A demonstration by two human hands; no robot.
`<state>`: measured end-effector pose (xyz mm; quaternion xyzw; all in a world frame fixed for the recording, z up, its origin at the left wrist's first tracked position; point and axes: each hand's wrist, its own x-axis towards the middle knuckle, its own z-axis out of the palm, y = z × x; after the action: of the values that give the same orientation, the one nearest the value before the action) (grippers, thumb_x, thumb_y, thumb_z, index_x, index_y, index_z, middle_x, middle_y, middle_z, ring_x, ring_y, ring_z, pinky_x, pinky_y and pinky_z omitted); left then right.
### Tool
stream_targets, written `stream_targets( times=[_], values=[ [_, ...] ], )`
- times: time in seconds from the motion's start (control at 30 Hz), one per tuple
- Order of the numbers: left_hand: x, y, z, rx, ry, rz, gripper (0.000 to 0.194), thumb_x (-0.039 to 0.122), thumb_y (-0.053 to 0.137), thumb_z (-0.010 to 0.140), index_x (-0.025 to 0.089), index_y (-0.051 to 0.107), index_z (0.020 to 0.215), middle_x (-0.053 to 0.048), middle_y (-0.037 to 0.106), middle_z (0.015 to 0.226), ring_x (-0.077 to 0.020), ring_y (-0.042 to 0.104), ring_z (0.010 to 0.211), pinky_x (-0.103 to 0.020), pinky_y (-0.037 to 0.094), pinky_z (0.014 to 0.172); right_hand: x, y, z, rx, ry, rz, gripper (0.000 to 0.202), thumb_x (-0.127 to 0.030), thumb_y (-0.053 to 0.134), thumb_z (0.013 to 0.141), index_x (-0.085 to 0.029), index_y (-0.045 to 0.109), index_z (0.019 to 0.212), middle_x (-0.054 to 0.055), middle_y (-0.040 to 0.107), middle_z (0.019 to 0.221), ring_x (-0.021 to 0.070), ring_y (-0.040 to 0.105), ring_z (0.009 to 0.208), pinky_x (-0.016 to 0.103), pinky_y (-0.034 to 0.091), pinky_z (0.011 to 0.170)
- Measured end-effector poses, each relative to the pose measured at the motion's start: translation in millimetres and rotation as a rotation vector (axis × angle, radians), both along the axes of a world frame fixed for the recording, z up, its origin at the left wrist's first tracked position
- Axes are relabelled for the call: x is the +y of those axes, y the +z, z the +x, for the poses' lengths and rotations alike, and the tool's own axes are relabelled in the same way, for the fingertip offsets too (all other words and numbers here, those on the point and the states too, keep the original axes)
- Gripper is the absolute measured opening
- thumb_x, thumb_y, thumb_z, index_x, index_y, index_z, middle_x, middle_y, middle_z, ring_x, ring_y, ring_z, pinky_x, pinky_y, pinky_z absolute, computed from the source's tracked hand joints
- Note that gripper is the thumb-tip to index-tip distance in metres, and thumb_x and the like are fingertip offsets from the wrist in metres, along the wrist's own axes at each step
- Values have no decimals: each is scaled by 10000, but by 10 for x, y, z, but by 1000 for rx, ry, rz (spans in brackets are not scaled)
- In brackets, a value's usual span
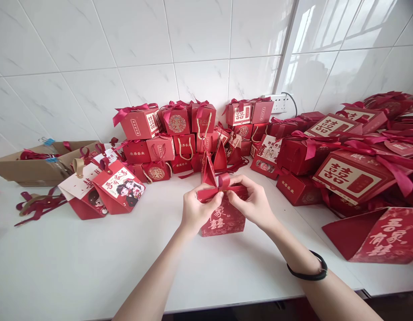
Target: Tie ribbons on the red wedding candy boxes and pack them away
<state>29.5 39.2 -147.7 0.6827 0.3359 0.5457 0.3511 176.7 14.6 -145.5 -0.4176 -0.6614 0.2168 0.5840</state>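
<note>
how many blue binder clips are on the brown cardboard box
2: one blue binder clip is on the far edge of the brown cardboard box, and the second clip is on its near edge. Others may be hidden behind or inside it.

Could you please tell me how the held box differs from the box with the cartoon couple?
The held box has pale lettering on its red front, while the couple box has dark lettering and a cartoon on a white panel. The left hand and right hand grip the held box; neither touches the couple box. Both boxes show red surfaces and printed characters.
</note>
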Motion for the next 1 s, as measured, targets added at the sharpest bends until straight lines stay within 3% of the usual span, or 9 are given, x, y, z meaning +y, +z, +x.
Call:
stream_targets(
  times=[0.27, 0.43, 0.67, 1.0],
  values=[
    [0, 7, -4, 19, 12, 30, 115, 265, 661, 717, 154, 686, 739, -18, 697, 692, -131, 638, 645, -195, 514, 601, -21, 47, 29, 4, 77, -33, 102, -167, 550, 758, -185, 593, 848, 24, 668, 879, 160, 628, 793, 263, 491, 733],
    [1, 15, -6, 34, 32, 49, 127, 267, 655, 715, 154, 695, 755, -27, 700, 696, -150, 645, 650, -218, 521, 599, -6, 35, 26, -19, 40, -1, 129, -157, 557, 766, -189, 616, 876, 16, 682, 886, 149, 633, 809, 248, 489, 759],
    [8, 7, -5, 30, 19, 46, 128, 272, 657, 717, 153, 691, 752, -20, 690, 686, -137, 630, 635, -205, 508, 586, -5, 5, 7, -14, -10, -33, 68, -210, 559, 781, -195, 604, 830, 4, 673, 817, 142, 627, 740, 240, 490, 678],
    [-7, 5, -19, 34, 15, 41, 134, 284, 650, 726, 158, 689, 745, -20, 684, 690, -137, 621, 649, -209, 499, 600, -7, 22, 30, -43, 7, -65, 105, -258, 535, 809, -182, 604, 831, 16, 669, 813, 140, 612, 725, 232, 480, 654]
  ],
)
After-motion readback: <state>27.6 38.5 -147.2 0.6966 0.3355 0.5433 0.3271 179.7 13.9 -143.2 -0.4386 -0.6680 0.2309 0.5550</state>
